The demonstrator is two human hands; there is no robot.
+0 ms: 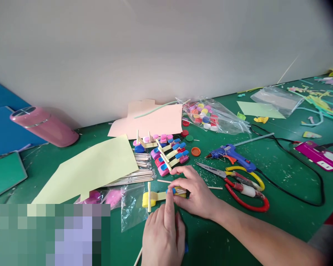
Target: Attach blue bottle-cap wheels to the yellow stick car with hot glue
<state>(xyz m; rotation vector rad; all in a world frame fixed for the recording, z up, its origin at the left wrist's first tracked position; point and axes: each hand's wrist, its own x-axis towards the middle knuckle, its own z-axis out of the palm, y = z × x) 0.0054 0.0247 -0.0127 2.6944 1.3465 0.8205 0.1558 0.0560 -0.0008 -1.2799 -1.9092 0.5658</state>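
A small yellow craft model (159, 196) lies on the green table, with a flat pale strip, a short stick across its left end and a blue piece (171, 190) near its right end. Extended over that blue piece is the index finger of my left hand (163, 234), its other fingers loosely bent and holding nothing visible. My right hand (195, 192) comes in from the right, thumb and fingers closed around the model's right end, which they partly hide. Just behind stand several similar models (169, 157) in pink, purple, red and blue.
Right of my hands lie scissors (212, 170) with red and yellow handles and a blue glue gun (235, 156) with its cord. A bag of coloured caps (208, 114), a yellow sheet (100, 168), bundled sticks (133, 177) and a pink bottle (48, 127) lie around.
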